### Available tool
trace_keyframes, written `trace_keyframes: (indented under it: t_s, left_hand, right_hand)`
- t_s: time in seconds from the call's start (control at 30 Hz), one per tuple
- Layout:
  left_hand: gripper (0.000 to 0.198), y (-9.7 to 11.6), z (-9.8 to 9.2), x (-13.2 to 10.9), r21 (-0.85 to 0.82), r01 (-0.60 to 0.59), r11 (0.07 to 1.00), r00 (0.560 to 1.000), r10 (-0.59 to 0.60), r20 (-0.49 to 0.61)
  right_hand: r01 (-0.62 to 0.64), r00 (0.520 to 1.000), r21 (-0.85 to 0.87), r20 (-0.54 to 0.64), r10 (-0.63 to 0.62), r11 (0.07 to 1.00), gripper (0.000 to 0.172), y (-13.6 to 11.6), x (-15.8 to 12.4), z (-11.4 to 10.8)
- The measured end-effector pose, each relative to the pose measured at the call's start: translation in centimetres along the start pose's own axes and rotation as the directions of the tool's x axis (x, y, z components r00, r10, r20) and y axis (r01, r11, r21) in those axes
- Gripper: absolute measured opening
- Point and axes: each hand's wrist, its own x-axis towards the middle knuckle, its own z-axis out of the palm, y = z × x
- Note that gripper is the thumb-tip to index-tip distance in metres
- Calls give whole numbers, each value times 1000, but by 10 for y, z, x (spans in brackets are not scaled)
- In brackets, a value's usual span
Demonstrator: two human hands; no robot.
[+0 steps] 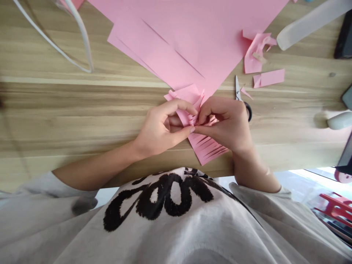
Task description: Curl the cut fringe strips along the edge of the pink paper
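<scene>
A strip of pink paper [202, 148], cut into a fringe along one side, lies between my hands near the table's front edge. My left hand [162, 126] holds it from the left, thumb and fingers curled round its upper part. From the right, my right hand [227, 121] pinches at the fringed part, thumb against forefinger. The thumb tips meet at the paper's middle. Several cut strands stick out below my right hand. The exact spot under the fingertips is partly hidden. Scissors [238, 94] with black handles lie just behind my right hand.
Large pink paper sheets [192, 44] cover the back middle of the wooden table [68, 121]. Crumpled pink scraps [254, 55] and a small pink strip [271, 77] lie at right. A white cable [85, 40] loops at back left. A whitish long object [308, 27] sits back right.
</scene>
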Motion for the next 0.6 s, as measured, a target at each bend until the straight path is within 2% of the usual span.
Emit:
trace_keyframes:
  t_s: [0.2,0.37,0.6]
  left_hand:
    - [29,8,2,0,22,137,990,990,-136,-24]
    - [30,8,2,0,-15,203,979,978,-203,-40]
    - [30,8,0,1,-48,234,971,972,-236,-21]
  right_hand:
    - [105,994,-75,-33,-107,992,37,2,1,3]
    - [150,988,-115,-26,-154,982,40,5,1,4]
    - [167,985,-161,-12,-172,973,44,6,1,5]
